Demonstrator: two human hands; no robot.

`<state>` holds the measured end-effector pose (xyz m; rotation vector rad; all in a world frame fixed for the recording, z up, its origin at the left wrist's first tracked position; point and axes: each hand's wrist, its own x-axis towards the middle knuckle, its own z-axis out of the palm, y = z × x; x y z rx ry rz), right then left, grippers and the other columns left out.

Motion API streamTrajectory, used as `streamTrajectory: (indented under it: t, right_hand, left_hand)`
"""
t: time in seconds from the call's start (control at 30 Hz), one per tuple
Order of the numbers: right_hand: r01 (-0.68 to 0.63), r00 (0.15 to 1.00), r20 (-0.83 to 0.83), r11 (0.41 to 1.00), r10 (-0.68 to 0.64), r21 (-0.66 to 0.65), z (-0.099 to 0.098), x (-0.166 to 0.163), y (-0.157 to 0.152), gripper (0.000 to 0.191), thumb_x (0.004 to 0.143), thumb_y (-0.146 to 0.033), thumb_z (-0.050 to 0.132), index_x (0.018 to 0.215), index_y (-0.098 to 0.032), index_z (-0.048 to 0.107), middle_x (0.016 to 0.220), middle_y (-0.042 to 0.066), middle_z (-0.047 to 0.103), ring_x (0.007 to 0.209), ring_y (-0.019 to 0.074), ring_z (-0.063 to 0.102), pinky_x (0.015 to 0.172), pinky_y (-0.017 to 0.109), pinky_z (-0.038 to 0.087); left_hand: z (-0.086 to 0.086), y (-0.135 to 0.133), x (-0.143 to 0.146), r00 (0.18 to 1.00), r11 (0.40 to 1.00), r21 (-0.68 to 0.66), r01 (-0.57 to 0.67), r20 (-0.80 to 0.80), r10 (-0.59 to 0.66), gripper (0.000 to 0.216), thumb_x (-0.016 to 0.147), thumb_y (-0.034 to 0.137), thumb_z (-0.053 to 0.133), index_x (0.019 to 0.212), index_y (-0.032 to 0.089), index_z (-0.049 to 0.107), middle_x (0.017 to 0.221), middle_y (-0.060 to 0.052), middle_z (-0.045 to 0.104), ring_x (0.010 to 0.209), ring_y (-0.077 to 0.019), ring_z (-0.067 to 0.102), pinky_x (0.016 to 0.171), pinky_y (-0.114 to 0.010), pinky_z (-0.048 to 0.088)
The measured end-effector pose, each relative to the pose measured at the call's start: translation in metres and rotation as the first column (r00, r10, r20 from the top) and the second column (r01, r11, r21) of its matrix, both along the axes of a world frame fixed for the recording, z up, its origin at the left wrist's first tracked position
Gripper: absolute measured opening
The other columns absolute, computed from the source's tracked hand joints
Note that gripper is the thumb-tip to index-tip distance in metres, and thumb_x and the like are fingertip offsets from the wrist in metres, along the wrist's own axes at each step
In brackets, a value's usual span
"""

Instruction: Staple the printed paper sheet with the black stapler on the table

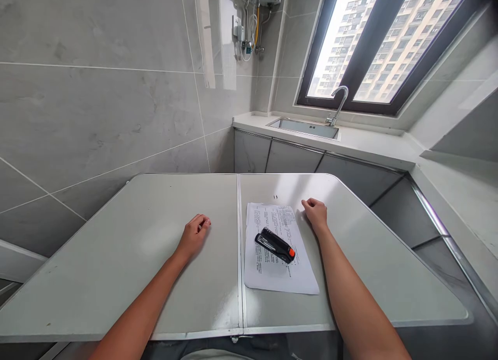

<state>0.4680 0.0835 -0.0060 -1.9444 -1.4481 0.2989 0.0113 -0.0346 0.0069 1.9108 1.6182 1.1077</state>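
Note:
A printed sheet of paper lies on the right half of a grey folding table. On the sheet rests a black stapler with an orange end. My right hand rests on the table at the sheet's upper right corner, fingers curled under, holding nothing I can see. My left hand lies on the left half of the table, left of the centre seam, with its fingers loosely curled and nothing visible in them. Two tiny staples lie beyond the sheet.
A tiled wall runs along the table's left and far side. Beyond the table stands a counter with a steel sink and faucet under a window. A white counter runs along the right.

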Motion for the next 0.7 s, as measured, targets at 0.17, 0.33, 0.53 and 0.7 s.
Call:
streamTrajectory:
  t: [0.17,0.33,0.53,0.7]
  right_hand:
    - [-0.002,0.998,0.065,0.995,0.008,-0.098,-0.008,-0.002,0.007,0.025,0.078,-0.044,0.056,0.065,-0.023,0.057,0.069,0.003,0.065,0.068,0.0193,0.054,0.062,0.030,0.033]
    - [-0.027,0.991,0.122,0.988,0.046,-0.152,-0.006,-0.008,0.006,0.022,0.080,-0.041,0.056,0.068,-0.024,0.062,0.075,0.004,0.068,0.072,0.0207,0.057,0.063,0.030,0.033]
    - [-0.019,0.987,0.151,0.983,0.047,-0.182,-0.003,-0.009,0.005,0.022,0.082,-0.040,0.055,0.071,-0.023,0.063,0.077,0.005,0.069,0.074,0.0214,0.058,0.063,0.030,0.034]
    - [-0.018,0.987,0.151,0.981,0.048,-0.192,-0.003,-0.009,0.004,0.022,0.083,-0.041,0.054,0.072,-0.024,0.063,0.078,0.004,0.069,0.073,0.0207,0.057,0.064,0.030,0.034]
  left_hand:
    - [-0.003,0.000,-0.002,1.000,0.999,-0.028,-0.020,-0.024,0.019,0.034,0.103,0.039,0.045,0.078,0.021,0.059,0.081,0.000,0.060,0.071,-0.0165,0.050,0.068,-0.030,0.040]
    - [-0.001,0.000,0.000,0.999,1.000,-0.020,-0.021,-0.045,0.020,0.033,0.102,0.038,0.045,0.077,0.021,0.059,0.079,-0.001,0.060,0.071,-0.0172,0.050,0.068,-0.030,0.039]
    - [0.003,-0.001,0.002,0.999,0.999,-0.038,-0.020,-0.039,0.018,0.033,0.100,0.040,0.046,0.076,0.021,0.059,0.078,-0.001,0.060,0.069,-0.0169,0.048,0.067,-0.031,0.040]
    - [0.002,-0.002,0.002,0.999,0.998,-0.060,-0.012,-0.039,0.010,0.032,0.101,0.039,0.047,0.077,0.021,0.060,0.081,-0.001,0.061,0.071,-0.0172,0.050,0.068,-0.031,0.040]
